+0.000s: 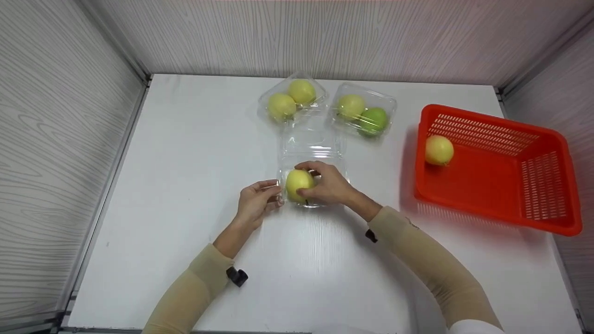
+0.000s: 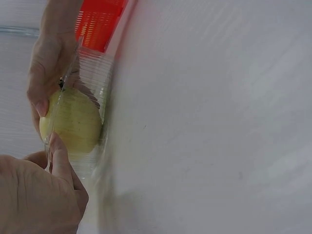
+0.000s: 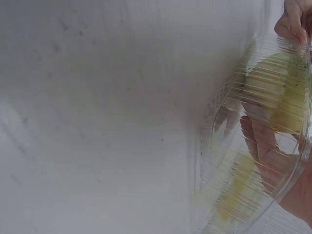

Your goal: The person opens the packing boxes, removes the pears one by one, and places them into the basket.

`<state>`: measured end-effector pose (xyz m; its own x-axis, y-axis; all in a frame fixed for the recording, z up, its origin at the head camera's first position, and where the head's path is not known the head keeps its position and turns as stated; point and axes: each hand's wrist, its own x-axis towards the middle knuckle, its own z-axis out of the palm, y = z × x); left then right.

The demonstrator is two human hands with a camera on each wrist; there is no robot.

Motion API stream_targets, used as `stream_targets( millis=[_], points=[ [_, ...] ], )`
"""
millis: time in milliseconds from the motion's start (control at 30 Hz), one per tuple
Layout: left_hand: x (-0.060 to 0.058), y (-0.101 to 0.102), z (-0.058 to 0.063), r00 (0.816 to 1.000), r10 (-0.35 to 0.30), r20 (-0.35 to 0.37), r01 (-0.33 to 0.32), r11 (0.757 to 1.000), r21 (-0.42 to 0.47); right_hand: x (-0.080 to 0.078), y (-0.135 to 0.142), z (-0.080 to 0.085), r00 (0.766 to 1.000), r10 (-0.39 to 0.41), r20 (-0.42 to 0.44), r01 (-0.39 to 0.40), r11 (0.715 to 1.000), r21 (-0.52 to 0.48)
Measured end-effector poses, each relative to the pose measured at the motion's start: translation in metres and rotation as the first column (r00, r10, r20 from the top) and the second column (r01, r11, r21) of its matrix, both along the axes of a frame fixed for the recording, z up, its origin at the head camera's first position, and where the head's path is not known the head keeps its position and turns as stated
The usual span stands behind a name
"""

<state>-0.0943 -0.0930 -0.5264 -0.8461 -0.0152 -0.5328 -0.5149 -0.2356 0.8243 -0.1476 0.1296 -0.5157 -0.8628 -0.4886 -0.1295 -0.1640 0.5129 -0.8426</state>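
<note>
Grips yellow fruit [image 1: 300, 184] inside open plastic box [image 1: 291, 162] with right hand [image 1: 328, 185]; pinches box's left edge with left hand [image 1: 256, 202]. Looks well past halfway. Seems finished with left back box [image 1: 278, 88] and right back box [image 1: 376, 98], judging by two fruits in each. Apparently lacks second fruit here, perhaps from red basket [image 1: 478, 181], and closing of raised lid [image 1: 311, 137].

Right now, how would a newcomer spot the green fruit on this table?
On the white table, find the red basket. To its left, near the table's back edge, the closest clear box holds a pale yellow fruit and the green fruit. The green one sits nearer the basket, and every other fruit is yellow.
</note>
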Motion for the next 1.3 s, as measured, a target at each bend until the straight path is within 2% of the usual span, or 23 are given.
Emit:
stream_targets(
  millis=[467, 633, 867, 1300],
  points=[
    [0.0, 0.001, -0.001, 1.0, 0.016, 0.011, -0.016, 1.0, 0.007, 0.002, 0.0, 0.0, 0.998, -0.05, 0.026, 0.051, 0.998, -0.037],
    [0.0, 0.001, -0.001, 1.0, 0.011, 0.012, -0.011, 1.0, -0.004, 0.002, 0.004, 0.002, 0.999, -0.047, 0.021, 0.047, 0.998, -0.033],
    [0.001, 0.001, -0.001, 1.0, 0.005, 0.003, -0.005, 1.0, 0.021, 0.001, 0.013, 0.011, 0.998, -0.053, -0.019, 0.052, 0.998, -0.041],
    [0.001, 0.001, 0.0, 1.0, 0.015, 0.016, -0.015, 1.0, 0.01, -0.001, 0.025, 0.034, 0.998, -0.043, -0.048, 0.04, 0.997, -0.064]
  ],
)
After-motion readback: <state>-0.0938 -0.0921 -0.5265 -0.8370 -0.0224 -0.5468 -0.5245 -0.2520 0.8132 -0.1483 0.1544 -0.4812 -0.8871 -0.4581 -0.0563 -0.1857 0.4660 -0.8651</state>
